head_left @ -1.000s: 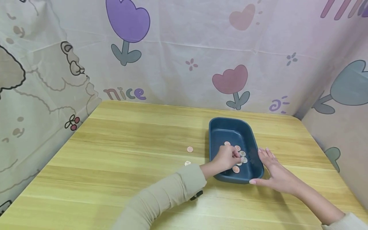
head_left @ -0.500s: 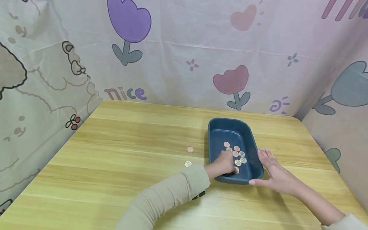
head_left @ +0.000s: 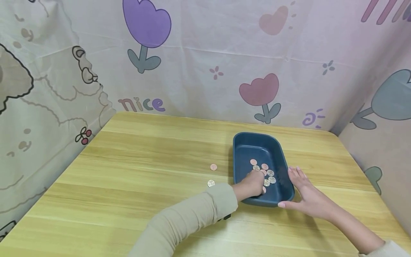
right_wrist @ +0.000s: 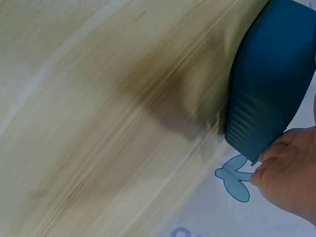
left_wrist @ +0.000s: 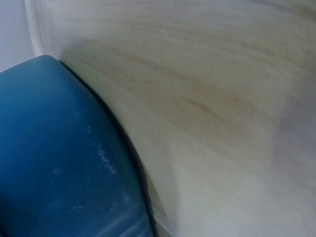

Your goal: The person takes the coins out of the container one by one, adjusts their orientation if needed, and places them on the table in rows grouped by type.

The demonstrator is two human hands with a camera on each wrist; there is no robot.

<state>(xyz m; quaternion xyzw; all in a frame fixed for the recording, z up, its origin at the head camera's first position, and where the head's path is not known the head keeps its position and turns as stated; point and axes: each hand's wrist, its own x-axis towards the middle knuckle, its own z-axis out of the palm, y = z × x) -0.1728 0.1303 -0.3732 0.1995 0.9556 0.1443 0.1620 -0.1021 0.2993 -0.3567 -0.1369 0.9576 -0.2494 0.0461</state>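
Note:
A dark blue rectangular tray [head_left: 258,150] sits on the wooden table, with several copper- and gold-coloured coins [head_left: 272,180] spread over its floor. My left hand [head_left: 253,184] reaches over the near left wall into the tray, knuckles up. Its fingertips point down beside a copper coin [head_left: 264,190] and are hidden, so I cannot see what they touch or hold. My right hand [head_left: 309,196] rests against the tray's right wall with straight fingers, thumb at the near right corner. In the right wrist view its fingers [right_wrist: 284,163] touch the tray wall [right_wrist: 266,74].
Left of the tray, a copper coin [head_left: 213,167] and a gold-coloured coin [head_left: 211,183] lie on the table [head_left: 154,153]. A patterned cloth [head_left: 199,53] hangs behind the table and along both sides.
My left hand has moved from the coins at the tray's middle toward its near left part, with fingers lowered to the floor. The right hand stays at the tray's side.

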